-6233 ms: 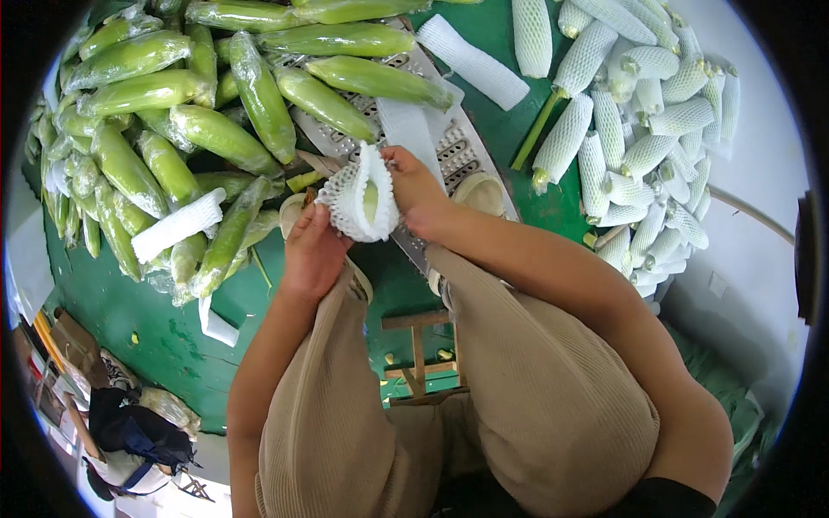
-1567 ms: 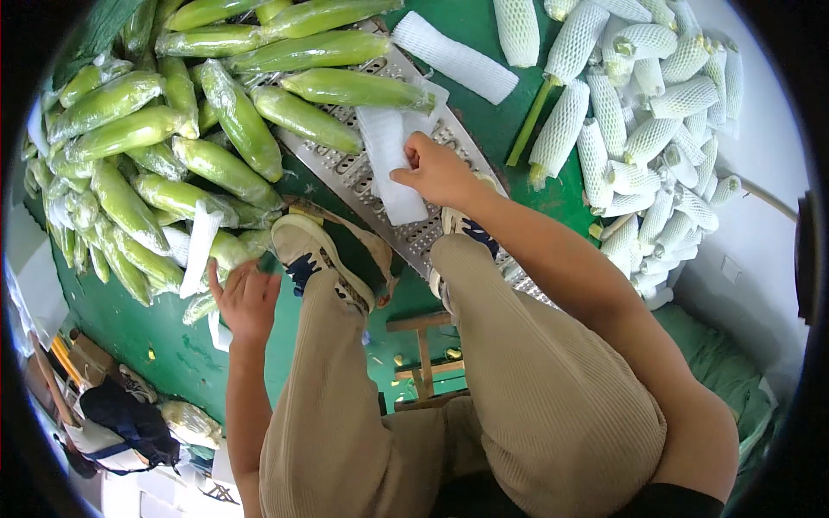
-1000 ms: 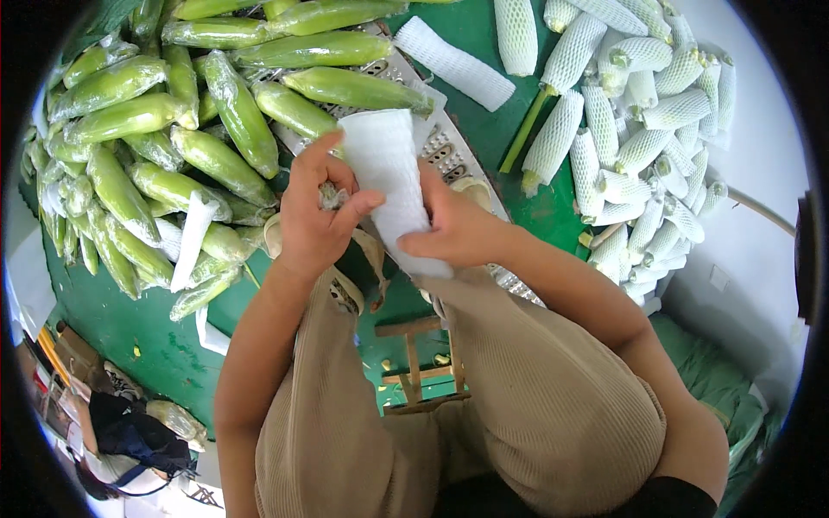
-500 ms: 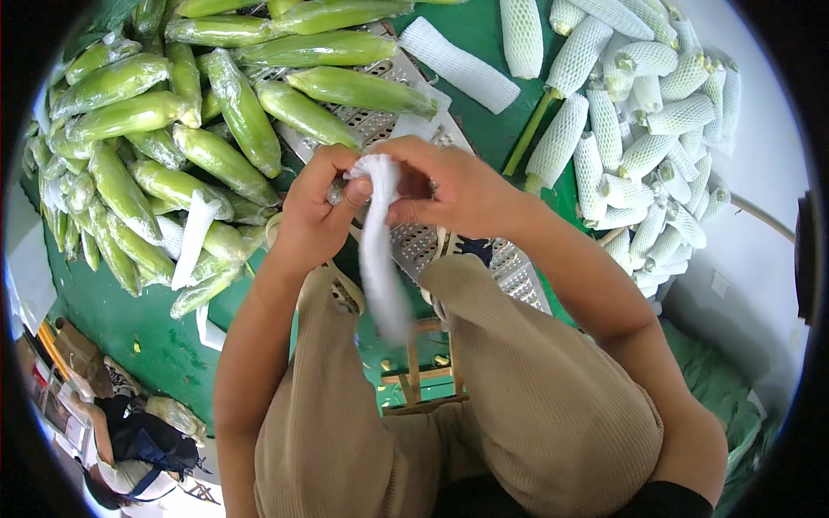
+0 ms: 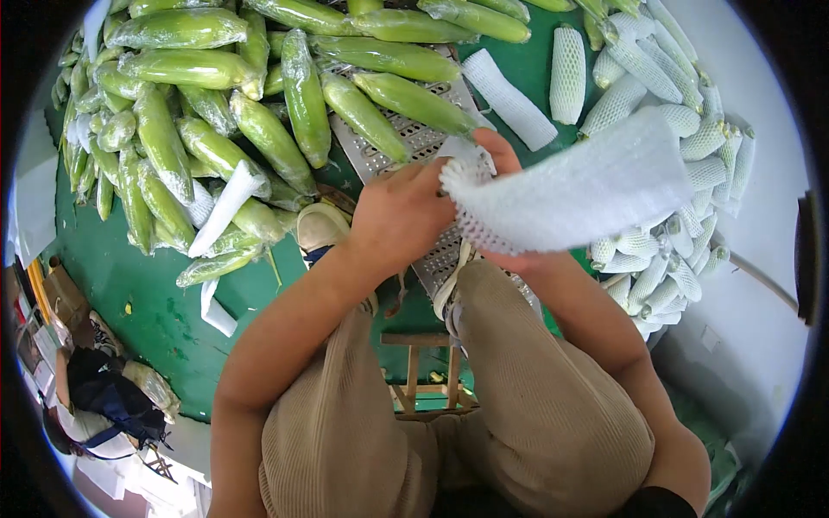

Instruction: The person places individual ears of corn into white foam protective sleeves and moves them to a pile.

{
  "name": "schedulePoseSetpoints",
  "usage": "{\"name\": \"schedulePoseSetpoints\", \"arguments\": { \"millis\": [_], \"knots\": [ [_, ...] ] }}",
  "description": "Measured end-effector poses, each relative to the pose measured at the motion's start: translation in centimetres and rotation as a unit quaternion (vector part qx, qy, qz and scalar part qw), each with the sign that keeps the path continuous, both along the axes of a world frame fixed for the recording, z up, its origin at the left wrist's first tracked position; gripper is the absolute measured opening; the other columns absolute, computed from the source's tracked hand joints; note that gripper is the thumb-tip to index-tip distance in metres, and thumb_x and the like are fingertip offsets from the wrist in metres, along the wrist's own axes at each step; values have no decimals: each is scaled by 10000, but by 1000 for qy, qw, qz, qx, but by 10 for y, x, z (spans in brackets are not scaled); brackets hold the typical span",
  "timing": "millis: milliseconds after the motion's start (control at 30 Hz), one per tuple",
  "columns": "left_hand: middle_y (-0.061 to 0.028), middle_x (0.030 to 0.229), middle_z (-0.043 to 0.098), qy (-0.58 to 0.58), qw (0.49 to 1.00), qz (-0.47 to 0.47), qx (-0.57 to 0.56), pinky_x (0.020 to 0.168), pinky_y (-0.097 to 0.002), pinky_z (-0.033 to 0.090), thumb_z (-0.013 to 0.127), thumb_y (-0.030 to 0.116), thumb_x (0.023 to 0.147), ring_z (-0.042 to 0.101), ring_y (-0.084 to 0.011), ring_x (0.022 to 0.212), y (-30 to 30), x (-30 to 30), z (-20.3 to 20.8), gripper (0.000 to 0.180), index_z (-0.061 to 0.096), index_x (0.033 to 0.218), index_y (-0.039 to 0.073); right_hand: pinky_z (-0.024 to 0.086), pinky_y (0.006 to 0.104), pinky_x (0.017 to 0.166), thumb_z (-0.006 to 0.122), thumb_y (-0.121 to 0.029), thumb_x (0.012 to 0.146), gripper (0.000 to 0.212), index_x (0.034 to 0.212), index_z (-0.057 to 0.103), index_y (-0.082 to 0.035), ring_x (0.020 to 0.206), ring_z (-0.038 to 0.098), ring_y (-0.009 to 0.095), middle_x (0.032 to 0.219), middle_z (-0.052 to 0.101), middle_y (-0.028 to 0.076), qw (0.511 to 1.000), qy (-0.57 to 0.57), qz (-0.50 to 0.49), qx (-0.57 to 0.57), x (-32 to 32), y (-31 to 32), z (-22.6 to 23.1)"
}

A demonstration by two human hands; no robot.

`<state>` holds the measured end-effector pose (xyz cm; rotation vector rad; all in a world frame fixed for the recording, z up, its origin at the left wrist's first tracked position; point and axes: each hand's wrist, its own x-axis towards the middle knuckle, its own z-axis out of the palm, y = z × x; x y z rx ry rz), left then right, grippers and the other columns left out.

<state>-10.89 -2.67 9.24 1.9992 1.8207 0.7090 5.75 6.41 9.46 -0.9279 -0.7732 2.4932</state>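
Observation:
A white foam net sleeve (image 5: pixel 570 194) is swung out to the right, its mouth bunched and spread wide near my fingers. My left hand (image 5: pixel 401 211) is closed at the left edge of that mouth, its fingertips partly hidden. Behind the sleeve, my right hand (image 5: pixel 498 151) grips it; only some fingers and the wrist show. Just beyond my hands, green corn cobs in clear film, one cob (image 5: pixel 367 116) among them, lie on a perforated metal board (image 5: pixel 380 155). A loose flat foam sleeve (image 5: pixel 509 99) rests to the right of them.
A large heap of film-wrapped corn (image 5: pixel 186 69) fills the far left. Cobs in foam netting (image 5: pixel 656 78) are piled at right beside a pale wall (image 5: pixel 751 207). A wooden stool (image 5: pixel 423 371) stands between my legs on the green floor (image 5: pixel 173 328). Another person (image 5: pixel 112 397) is at lower left.
The foam sleeve hung down between my hands; now it is flung out to the right with its mouth spread. My left hand has moved right, and the whole view has shifted slightly.

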Motion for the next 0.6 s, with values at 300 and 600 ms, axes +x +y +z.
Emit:
{"name": "schedulePoseSetpoints", "arguments": {
  "millis": [300,600],
  "knots": [
    [-86,1195,573,-467,865,114,-146,916,-362,443,637,182,884,555,-253,1043,-12,8,16,223,628,1090,97,478,372,937,513,-237,967,319,1205,546,-28,1085,591,206,1186,607,72,984,19,-82,-157,1,6,-35],
    [-22,1170,620,-859,404,261,-173,935,-419,448,502,222,997,583,-174,1069,-40,9,-46,198,556,1174,152,508,302,809,537,-226,981,253,1162,550,-49,934,607,153,1028,610,50,988,-48,-146,7,-14,-23,-63]
  ]
}}
